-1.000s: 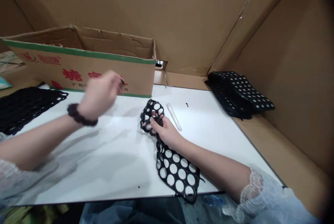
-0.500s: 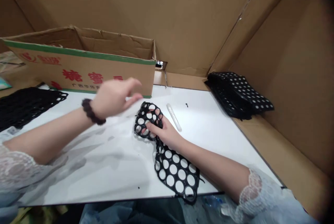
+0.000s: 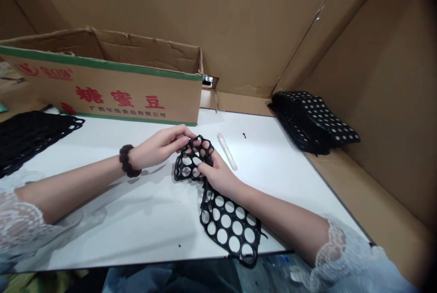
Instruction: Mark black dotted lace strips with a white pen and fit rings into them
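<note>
A black mesh piece with large round holes [image 3: 229, 221] lies on the white table, its near end hanging a little over the front edge. My right hand [image 3: 220, 172] grips its bunched middle, thumb on top and fingers behind the mesh. At the far end of the same piece, my left hand [image 3: 167, 145] pinches the upper edge between thumb and fingers. The far part is lifted and folded between the two hands. Just right of them rests a whitish, translucent slim stick-like tool [image 3: 227, 151].
An open cardboard box [image 3: 136, 88] with red lettering stands at the back left. Black mesh pieces [image 3: 34, 136] lie at the left, and a stack of black perforated pieces [image 3: 314, 122] leans at the right. Cardboard walls [image 3: 239, 24] enclose the table [image 3: 136, 224]. Small black scraps lie about.
My left hand has come down and right from above the table and taken hold of the mesh's far edge. My right hand keeps its grip. The view has shifted slightly.
</note>
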The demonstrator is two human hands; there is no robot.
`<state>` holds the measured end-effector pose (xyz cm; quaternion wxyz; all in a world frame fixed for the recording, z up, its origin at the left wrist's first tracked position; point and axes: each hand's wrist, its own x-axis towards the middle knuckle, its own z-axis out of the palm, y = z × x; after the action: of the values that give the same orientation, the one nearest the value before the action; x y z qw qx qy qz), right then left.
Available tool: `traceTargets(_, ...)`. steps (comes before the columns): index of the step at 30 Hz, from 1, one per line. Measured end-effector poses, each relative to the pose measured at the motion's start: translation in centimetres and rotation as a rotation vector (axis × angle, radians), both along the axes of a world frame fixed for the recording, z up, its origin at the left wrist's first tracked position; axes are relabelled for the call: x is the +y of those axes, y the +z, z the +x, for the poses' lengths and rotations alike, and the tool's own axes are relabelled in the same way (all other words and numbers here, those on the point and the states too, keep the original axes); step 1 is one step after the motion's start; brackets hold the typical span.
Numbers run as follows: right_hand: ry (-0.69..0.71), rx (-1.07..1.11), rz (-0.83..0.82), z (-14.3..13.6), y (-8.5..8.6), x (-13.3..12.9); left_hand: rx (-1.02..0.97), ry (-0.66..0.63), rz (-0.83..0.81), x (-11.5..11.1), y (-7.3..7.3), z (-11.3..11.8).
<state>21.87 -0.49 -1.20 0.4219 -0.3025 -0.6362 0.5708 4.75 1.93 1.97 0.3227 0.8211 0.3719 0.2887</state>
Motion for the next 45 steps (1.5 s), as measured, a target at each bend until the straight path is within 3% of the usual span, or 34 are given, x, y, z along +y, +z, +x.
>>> traceTargets(2,-0.005,0.018,-0.105,-0.1,0.1,0.0,0.010,0.023,-0.002,0.1,0.0,0.0)
traceTargets(4,-0.038,0.051,-0.206,-0.1,0.2,0.0,0.106,0.125,0.090,0.5,0.5,-0.5)
traceTargets(6,-0.069,0.082,-0.279,-0.1,0.2,0.1,0.179,0.331,0.246,1.3,1.7,-1.8)
traceTargets(8,-0.091,0.092,-0.317,-0.1,0.0,0.2,0.169,0.622,0.459,2.5,3.6,-3.9)
traceTargets(10,-0.090,0.080,-0.333,-0.2,0.0,0.2,0.198,0.893,0.759,4.3,5.6,-6.5)
traceTargets(12,-0.088,0.069,-0.331,-0.2,0.1,0.2,0.292,1.000,0.879,6.3,7.4,-8.8)
traceTargets(15,-0.070,0.057,-0.305,-0.1,0.3,0.2,0.498,1.024,0.796,8.6,8.6,-10.1)
traceTargets(18,-0.066,0.027,-0.226,0.1,0.3,0.2,0.554,1.084,0.886,8.0,8.1,-7.8)
traceTargets(20,-0.096,0.013,-0.187,0.2,0.2,0.3,0.471,0.948,1.039,5.5,6.7,-5.1)
traceTargets(23,-0.177,0.009,-0.196,0.2,0.0,0.3,0.505,0.453,0.792,1.0,3.7,-1.4)
traceTargets(25,-0.223,0.012,-0.202,0.1,0.1,0.3,0.493,0.247,0.671,-1.0,1.8,0.1)
traceTargets(28,-0.225,0.011,-0.194,0.1,0.2,0.2,0.447,0.230,0.491,-1.9,0.2,0.6)
traceTargets(34,-0.169,-0.010,-0.153,0.0,0.1,0.2,0.352,0.148,0.272,-1.9,0.6,0.9)
traceTargets(39,-0.157,-0.049,-0.160,-0.1,-0.2,0.3,0.405,0.239,0.114,-1.7,0.3,1.0)
traceTargets(42,-0.204,-0.082,-0.146,0.1,-0.4,0.5,0.377,0.490,0.331,-0.4,1.7,-0.8)
traceTargets(45,-0.205,-0.092,-0.142,0.2,-0.5,0.5,0.277,0.787,0.612,1.7,4.8,-4.1)
